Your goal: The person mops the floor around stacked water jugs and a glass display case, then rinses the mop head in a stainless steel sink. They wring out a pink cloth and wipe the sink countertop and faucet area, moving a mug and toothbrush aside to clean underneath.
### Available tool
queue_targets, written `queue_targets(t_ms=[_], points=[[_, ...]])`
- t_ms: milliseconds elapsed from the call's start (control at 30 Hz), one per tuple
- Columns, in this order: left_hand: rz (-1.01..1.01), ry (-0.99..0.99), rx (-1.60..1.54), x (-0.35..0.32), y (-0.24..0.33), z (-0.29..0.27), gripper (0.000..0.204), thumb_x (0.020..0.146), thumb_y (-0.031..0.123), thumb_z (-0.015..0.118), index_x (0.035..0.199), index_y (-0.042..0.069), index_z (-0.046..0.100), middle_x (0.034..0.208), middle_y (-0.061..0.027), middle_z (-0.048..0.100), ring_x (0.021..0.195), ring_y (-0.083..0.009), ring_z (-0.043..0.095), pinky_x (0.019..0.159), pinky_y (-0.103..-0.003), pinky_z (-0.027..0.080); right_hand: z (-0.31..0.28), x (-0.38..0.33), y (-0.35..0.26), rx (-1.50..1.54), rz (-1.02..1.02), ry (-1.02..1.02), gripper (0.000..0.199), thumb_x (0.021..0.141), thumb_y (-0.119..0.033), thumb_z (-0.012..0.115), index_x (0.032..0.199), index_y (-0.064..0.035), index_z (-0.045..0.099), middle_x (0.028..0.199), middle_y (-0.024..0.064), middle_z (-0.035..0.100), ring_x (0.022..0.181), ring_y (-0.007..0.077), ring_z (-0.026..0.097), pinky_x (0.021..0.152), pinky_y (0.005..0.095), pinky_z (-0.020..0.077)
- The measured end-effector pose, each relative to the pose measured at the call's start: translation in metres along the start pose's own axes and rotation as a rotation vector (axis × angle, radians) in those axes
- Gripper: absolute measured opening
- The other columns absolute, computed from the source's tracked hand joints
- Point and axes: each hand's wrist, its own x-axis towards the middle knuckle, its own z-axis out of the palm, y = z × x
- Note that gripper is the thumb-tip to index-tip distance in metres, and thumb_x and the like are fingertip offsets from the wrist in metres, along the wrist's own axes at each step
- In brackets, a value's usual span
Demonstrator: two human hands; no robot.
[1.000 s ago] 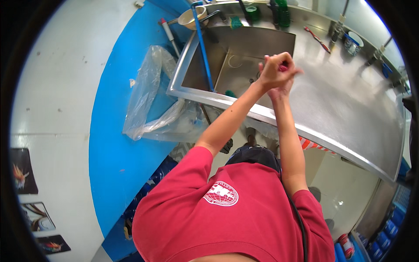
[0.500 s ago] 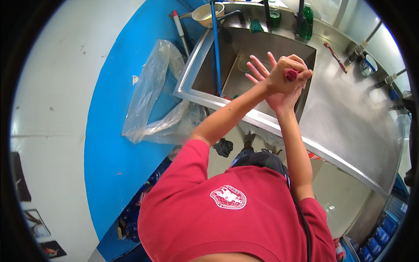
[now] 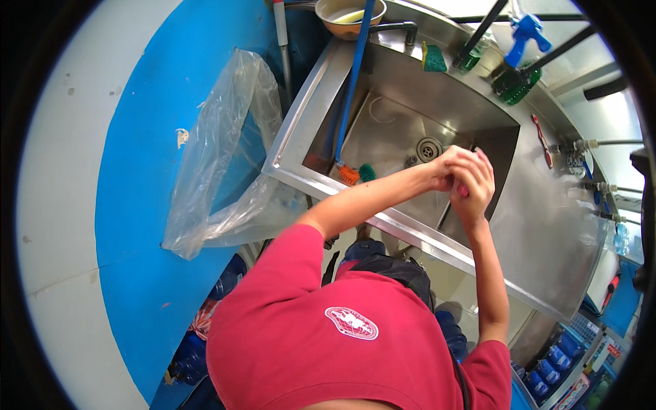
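Note:
Over the right part of the steel sink [image 3: 410, 225], my left hand [image 3: 444, 165] and my right hand [image 3: 480, 186] are clasped together with curled fingers. A small pinkish-red thing [image 3: 462, 190] shows between them, beside the base of my right hand. Most of it is hidden by the fingers, so its kind does not show. Below my hands lie the basin and its round drain [image 3: 429, 148].
A blue-handled brush [image 3: 350, 96] leans in the sink's left side. On the back ledge are a bowl [image 3: 350, 27], a sponge [image 3: 433, 57] and a green bottle [image 3: 514, 85]. A red toothbrush [image 3: 542, 141] lies at right; a plastic bag [image 3: 217, 147] rests at left.
Both hands have moved lower in the picture. My right hand, spread flat before, is now curled against my left hand. The red thing, then sticking out of my left fist, sits between both hands.

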Motion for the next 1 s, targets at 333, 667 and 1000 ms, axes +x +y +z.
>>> queue_targets(t_ms=[333, 667, 1000], points=[[-0.29, -0.043, 1.024, 0.004, 0.046, 0.005, 0.044, 0.099, 0.03, 0.049, 0.07, -0.001, 0.062, 0.074, -0.0092, 0.067, 0.077, -0.0215, 0.066, 0.078, -0.036, 0.052, 0.026, -0.016, 0.004, -0.309, -0.655, -0.571, 0.013, 0.064, -0.022, 0.062, 0.066, -0.0101, 0.058, 0.074, 0.0043, 0.054, 0.079, 0.0203, 0.06, 0.079, 0.0343, 0.0504], [-0.318, 0.061, 1.705, 0.036, 0.033, -0.007, 0.038, 0.089, 0.026, 0.047, 0.097, -0.001, 0.071, 0.101, -0.0231, 0.07, 0.094, -0.0409, 0.067, 0.083, -0.049, 0.052, 0.085, -0.04, 0.038, -0.145, 0.181, -1.129, 0.03, 0.091, -0.021, 0.047, 0.094, 0.0032, 0.065, 0.1, 0.0195, 0.067, 0.099, 0.0332, 0.062, 0.096, 0.0439, 0.0431], [-0.207, 0.077, 1.067, 0.018, 0.055, -0.037, 0.046, 0.097, 0.032, 0.055, 0.062, 0.002, 0.053, 0.067, -0.0087, 0.062, 0.064, -0.0196, 0.061, 0.064, -0.036, 0.05, 0.076, -0.02, 0.035, -0.331, -0.576, -1.069, 0.015, 0.08, -0.017, 0.059, 0.083, -0.0042, 0.066, 0.098, 0.0116, 0.067, 0.096, 0.0276, 0.062, 0.094, 0.044, 0.0453]])
